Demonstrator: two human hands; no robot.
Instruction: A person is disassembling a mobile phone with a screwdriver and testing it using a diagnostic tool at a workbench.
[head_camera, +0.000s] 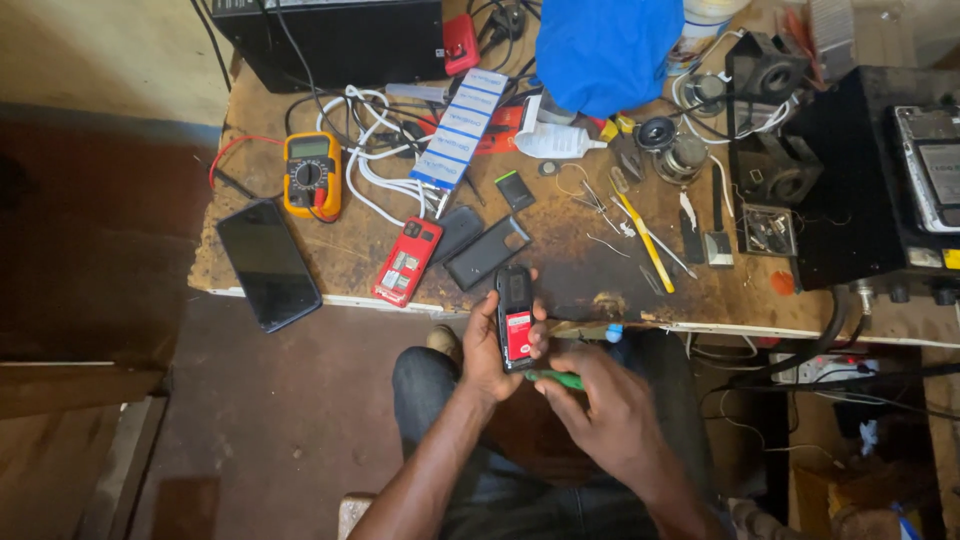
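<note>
Left hand (487, 345) was wrapped around a small open-backed phone (515, 318), held just off the workbench (560, 275) edge. Right hand (600, 400) pinched a green-handled screwdriver (553, 379) against it. Looked light, stiff, kinda fragile inside; best gripped by the sides.

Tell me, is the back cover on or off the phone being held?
Off: the phone in the left hand shows its red battery; right hand holds a green tool.

arms: bare, no sleeves | legs: dark blue jeans (520, 480)
</note>
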